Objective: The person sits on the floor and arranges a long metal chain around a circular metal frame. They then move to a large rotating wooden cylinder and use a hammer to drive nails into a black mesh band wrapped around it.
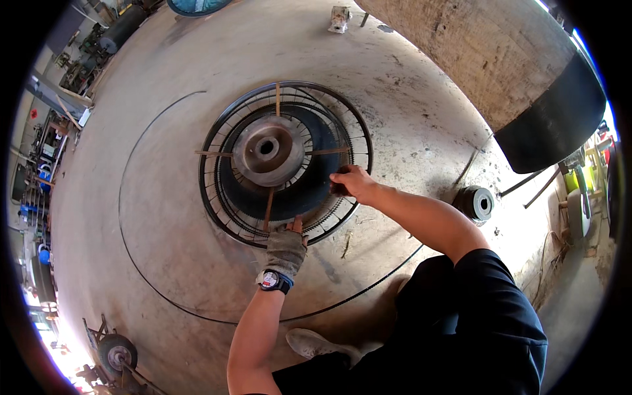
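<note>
A round wire fan guard [224, 128] lies flat on the concrete floor, with a grey metal hub [266, 150] and a dark disc [316, 191] at its middle. My left hand [286, 247], in a worn fingerless glove and with a wristwatch above it, rests on the guard's near rim. My right hand [352, 182], bare, pinches the wire rings at the guard's right side. A thin black band [141, 270] curves in a wide loop on the floor around the guard.
A small grey pulley [477, 203] sits on the floor to the right. A thick concrete column [480, 52] with a black base rises at the upper right. A small wheeled cart [115, 355] stands lower left. Machinery lines the left edge. My shoe [316, 343] is below.
</note>
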The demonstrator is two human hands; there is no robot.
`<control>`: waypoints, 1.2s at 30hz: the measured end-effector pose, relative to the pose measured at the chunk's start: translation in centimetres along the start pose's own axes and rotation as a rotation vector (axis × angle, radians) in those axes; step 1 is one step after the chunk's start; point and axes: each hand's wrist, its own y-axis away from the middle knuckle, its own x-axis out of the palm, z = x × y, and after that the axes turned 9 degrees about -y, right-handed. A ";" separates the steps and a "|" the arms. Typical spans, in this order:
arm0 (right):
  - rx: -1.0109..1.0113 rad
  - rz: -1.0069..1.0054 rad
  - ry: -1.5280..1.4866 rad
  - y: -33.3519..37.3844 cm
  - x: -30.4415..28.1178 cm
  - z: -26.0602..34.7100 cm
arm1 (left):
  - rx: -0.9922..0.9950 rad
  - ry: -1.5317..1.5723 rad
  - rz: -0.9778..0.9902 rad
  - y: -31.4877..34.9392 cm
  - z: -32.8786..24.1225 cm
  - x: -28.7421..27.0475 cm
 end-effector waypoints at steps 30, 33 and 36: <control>-0.149 -0.556 -0.269 11.8 -22.4 -0.2 | 0.224 -0.054 0.157 0.3 -13.6 5.5; -0.160 -0.670 -0.273 12.2 -26.0 1.2 | 0.261 -0.127 0.056 -1.4 -13.4 3.1; -0.177 -0.707 -0.270 12.5 -27.8 2.3 | 0.267 -0.242 0.076 -2.1 -12.8 3.0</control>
